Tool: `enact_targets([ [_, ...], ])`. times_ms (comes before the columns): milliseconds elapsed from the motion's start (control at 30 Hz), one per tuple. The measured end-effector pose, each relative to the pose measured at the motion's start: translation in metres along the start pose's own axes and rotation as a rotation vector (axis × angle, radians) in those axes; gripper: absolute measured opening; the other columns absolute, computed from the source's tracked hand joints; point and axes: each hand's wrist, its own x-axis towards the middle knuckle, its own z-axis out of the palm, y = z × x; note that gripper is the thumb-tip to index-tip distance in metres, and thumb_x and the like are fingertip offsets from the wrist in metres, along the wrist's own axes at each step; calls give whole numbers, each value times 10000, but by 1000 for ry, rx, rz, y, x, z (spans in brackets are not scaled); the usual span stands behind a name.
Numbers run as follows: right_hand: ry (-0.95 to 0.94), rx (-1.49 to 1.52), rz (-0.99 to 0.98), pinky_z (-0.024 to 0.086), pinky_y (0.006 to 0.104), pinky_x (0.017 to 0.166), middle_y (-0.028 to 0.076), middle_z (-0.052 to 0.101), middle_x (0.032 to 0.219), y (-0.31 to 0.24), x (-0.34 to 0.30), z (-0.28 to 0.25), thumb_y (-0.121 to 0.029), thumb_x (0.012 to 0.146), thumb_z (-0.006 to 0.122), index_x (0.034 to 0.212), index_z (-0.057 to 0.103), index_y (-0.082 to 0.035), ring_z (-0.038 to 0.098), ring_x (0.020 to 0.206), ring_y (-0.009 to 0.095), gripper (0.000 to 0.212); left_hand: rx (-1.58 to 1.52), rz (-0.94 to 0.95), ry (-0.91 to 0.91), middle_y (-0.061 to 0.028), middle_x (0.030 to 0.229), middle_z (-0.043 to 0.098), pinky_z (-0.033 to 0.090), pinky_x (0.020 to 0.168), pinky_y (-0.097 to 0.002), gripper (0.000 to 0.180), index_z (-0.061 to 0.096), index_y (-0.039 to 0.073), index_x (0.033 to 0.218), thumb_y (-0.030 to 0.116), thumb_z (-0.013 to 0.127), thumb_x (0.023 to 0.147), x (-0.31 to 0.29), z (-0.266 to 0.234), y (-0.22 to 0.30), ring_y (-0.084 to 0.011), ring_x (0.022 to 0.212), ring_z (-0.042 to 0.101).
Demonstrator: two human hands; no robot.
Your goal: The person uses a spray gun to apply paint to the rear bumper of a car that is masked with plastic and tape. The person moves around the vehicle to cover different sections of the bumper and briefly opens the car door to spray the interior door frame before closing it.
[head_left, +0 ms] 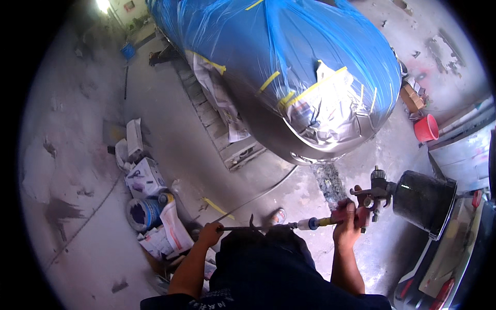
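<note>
Now, right hand [348, 226] wrapped round the spray gun [380, 191], out to the right, apart from the sheeted car [263, 113]; left hand [209, 235] clasps the hose [238, 228], probably to steady it and spare the coupling [308, 223] a tug.

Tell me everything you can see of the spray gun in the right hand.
The spray gun has a dark, metal-looking body with knobs, a reddish handle and a large, glossy black cup tilted out to the right. The right hand grips it by the handle. A yellow, blue and pale coupling joins it to what looks like a dark hose on its left. Whether the trigger is pressed, I can't tell.
</note>
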Motion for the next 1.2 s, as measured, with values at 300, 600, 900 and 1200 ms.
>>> enact_targets([
  [300,147,-13,139,368,193,486,51,537,743,31,-16,100,-181,905,465,1281,386,-11,441,561,68,420,233,245,-268,-96,981,624,462,778,-410,298,620,170,1016,287,608,742,98,-99,-34,-302,938,575],
  [600,341,-560,274,392,261,517,40,555,699,123,-118,205,-83,827,531,1060,563,-8,492,588,96,246,494,569,-680,-99,980,614,427,807,-438,299,588,167,1019,315,601,761,196,-164,-125,-296,968,557],
  [900,546,-388,261,457,317,572,103,561,704,127,-141,269,-94,787,563,947,552,-7,588,629,194,182,727,649,-682,-73,994,619,392,828,-479,275,595,156,1007,251,626,751,213,-193,-164,-291,1009,538],
  [1200,380,-224,279,466,316,706,117,567,917,146,-181,296,-8,806,538,1011,507,15,594,763,215,209,811,695,-555,-46,1011,619,378,834,-461,243,610,167,978,229,620,744,215,-245,-188,-280,1017,520],
])
